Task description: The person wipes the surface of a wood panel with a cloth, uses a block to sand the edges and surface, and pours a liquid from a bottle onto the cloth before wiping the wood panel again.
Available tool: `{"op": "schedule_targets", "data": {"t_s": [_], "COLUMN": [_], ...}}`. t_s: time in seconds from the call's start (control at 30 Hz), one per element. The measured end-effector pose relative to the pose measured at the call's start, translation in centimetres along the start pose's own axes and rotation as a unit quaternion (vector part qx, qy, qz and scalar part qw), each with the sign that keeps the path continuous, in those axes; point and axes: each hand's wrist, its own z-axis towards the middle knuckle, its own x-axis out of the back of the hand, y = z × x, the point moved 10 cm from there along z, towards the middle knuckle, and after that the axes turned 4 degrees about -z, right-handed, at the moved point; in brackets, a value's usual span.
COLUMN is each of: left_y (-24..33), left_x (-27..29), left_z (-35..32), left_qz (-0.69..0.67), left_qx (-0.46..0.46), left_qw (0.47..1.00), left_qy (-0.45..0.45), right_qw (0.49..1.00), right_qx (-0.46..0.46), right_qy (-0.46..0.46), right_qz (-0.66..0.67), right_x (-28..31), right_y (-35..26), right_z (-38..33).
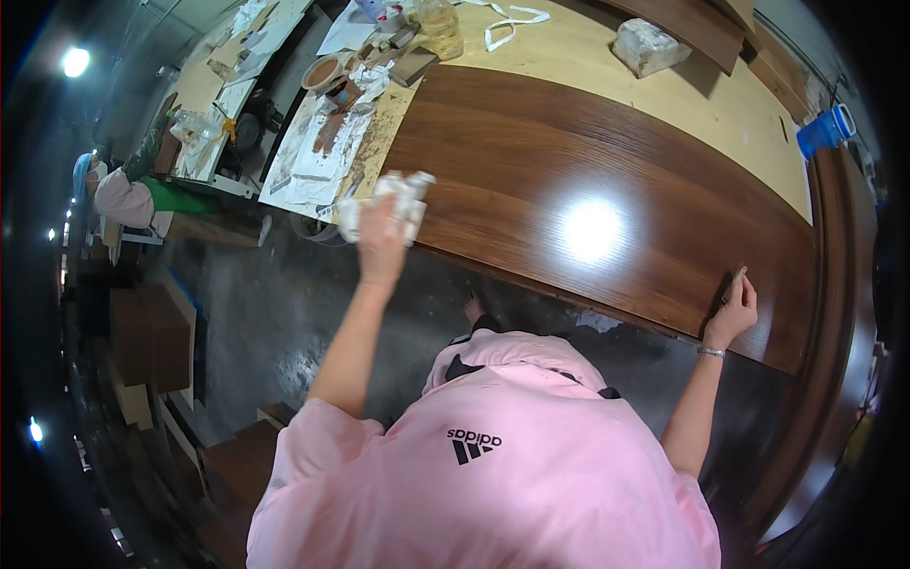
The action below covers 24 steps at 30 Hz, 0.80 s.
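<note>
A long, glossy dark-brown wooden panel [569, 171] lies on a pale workbench [730, 114]. My left hand [381, 237] grips a crumpled white rag [403, 194] at the panel's near-left edge. My right hand [734, 311] rests on the panel's near edge at the right, pinching a small flat brown piece [735, 282] against the wood. A silver bracelet sits on that wrist. My pink shirt fills the lower middle of the view.
At the panel's left end lie stained paper sheets [313, 156], a bowl of brown paste [322, 72], a plastic jar [441, 27] and a white strap. A white block [649, 45] and blue container [823, 130] sit farther back. Another person in green gloves [142, 194] works at left.
</note>
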Motion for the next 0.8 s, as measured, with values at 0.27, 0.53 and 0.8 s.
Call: {"op": "schedule_targets", "data": {"t_s": [0.27,0.53,0.8], "left_y": [3.3,12.0,23.3], "left_x": [1.9,0.5,-0.3], "left_z": [-1.3,-1.2,-1.1], "left_qz": [-0.190,-0.249,-0.390], "left_qx": [-0.067,-0.118,-0.297], "left_qw": [0.979,0.961,0.855], "left_qy": [0.016,-0.004,-0.172], "right_qw": [1.000,0.997,0.998], "right_qx": [-0.005,0.012,0.018], "right_qy": [-0.012,0.034,0.056], "right_qz": [0.019,0.074,0.026], "right_x": [0.1,0.0,0.1], "right_y": [0.0,-1.9,-2.0], "right_z": [-0.3,-0.7,-1.1]}}
